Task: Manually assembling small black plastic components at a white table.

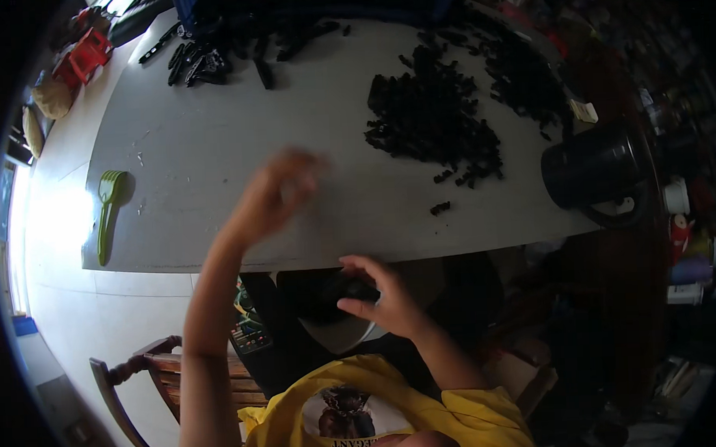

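My left hand (282, 193) is over the front part of the grey tabletop (291, 119), smeared by motion. Its fingers look partly bent, but whether they hold anything is unclear. Just off the table's front edge, my right hand (387, 297) curls its thumb and fingers around a dark piece (355, 290); the piece's exact kind is lost in shadow. Below that hand is a dark round container with a pale rim (348, 342). A heap of small black pieces (429, 107) lies right of centre, and one black piece (440, 209) sits apart in front of it.
More black pieces (522, 72) spread at the far right, and longer black parts (199, 65) at the far left. A large black mug (592, 166) stands by the right edge. At the left lies a green fork-like tool (108, 212). A wooden chair (162, 364) is lower left.
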Demonstrator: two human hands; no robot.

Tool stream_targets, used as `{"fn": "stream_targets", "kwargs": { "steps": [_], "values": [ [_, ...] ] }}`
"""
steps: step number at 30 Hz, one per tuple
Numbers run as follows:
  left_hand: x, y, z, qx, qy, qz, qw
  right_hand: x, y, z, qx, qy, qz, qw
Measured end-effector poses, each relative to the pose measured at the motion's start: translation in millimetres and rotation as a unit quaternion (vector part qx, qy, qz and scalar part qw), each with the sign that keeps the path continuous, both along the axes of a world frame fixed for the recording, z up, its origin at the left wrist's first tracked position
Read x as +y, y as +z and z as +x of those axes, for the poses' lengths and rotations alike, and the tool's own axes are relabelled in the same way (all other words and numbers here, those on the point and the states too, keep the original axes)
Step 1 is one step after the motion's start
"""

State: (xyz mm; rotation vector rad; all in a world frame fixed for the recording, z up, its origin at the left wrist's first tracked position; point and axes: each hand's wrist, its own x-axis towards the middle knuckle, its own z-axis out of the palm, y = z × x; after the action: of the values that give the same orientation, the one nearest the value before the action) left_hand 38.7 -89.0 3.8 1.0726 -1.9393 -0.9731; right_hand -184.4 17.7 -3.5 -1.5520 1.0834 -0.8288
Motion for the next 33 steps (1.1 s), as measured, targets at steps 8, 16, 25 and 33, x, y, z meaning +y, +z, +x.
{"fn": "stream_targets", "kwargs": {
  "steps": [8,16,25,33],
  "values": [
    [-132,-24,24,-0.345,0.354,-0.182,0.850,-47,10,-56,0.205,-0.256,-0.064,0.942],
    [-128,-25,45,-0.401,0.326,-0.103,0.850,-76,-2,-68,0.324,-0.227,-0.039,0.918],
    [-74,-42,59,-0.171,0.297,-0.108,0.933,-61,14,-50,-0.108,-0.132,0.119,0.978],
    [21,2,-18,0.366,0.077,0.291,0.881,-60,28,10,-0.226,-0.077,0.153,0.959]
  ]
}}
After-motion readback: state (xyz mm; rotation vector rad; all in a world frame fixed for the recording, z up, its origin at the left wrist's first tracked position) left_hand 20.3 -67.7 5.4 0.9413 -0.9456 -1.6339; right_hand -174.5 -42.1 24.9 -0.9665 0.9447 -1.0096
